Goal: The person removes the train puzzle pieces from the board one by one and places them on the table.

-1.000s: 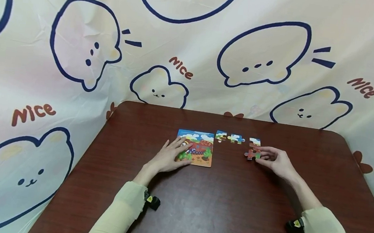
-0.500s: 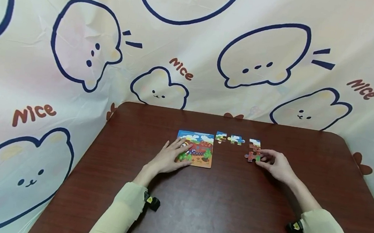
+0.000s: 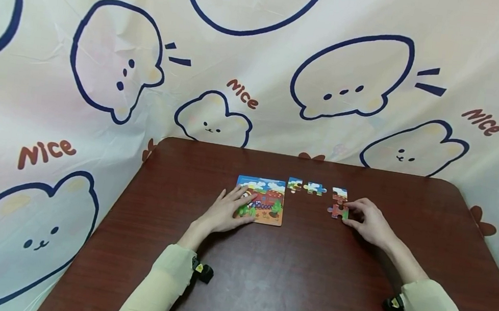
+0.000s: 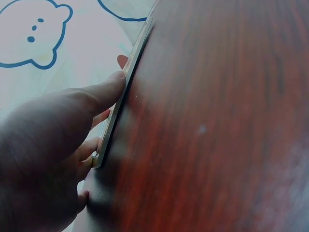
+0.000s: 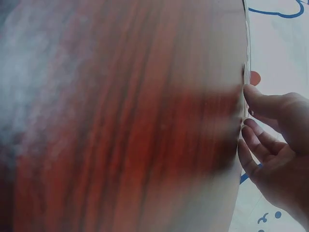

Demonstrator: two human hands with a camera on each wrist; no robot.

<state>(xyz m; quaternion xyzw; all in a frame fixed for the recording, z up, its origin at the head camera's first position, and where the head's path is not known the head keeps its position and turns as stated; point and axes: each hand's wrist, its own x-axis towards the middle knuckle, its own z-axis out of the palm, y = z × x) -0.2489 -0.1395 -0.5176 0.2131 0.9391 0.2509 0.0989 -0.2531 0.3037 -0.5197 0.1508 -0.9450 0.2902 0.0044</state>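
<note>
My left hand (image 3: 225, 210) lies with spread, straight fingers on the left part of a square picture board (image 3: 266, 210), printed with a red train and green trees. In the left wrist view the thumb (image 4: 104, 94) rests at the board's edge. To the right, my right hand (image 3: 372, 222) pinches a red and green jigsaw piece (image 3: 339, 212) at its right side, thumb below and fingers above. Just above it is a blue, white and red jigsaw piece (image 3: 340, 192). The pinched piece is hidden in the right wrist view, where the fingertips (image 5: 245, 145) meet the tabletop.
Two more jigsaw pieces lie in a row right of the board: a small corner piece (image 3: 294, 183) and a blue and white piece (image 3: 315, 188). All sit toward the far side of a dark brown table (image 3: 281, 282). A printed cloth (image 3: 278, 66) hangs behind.
My right hand has drawn the red and green piece slightly toward me and to the right, offsetting it from the piece above. The left hand has stayed on the board.
</note>
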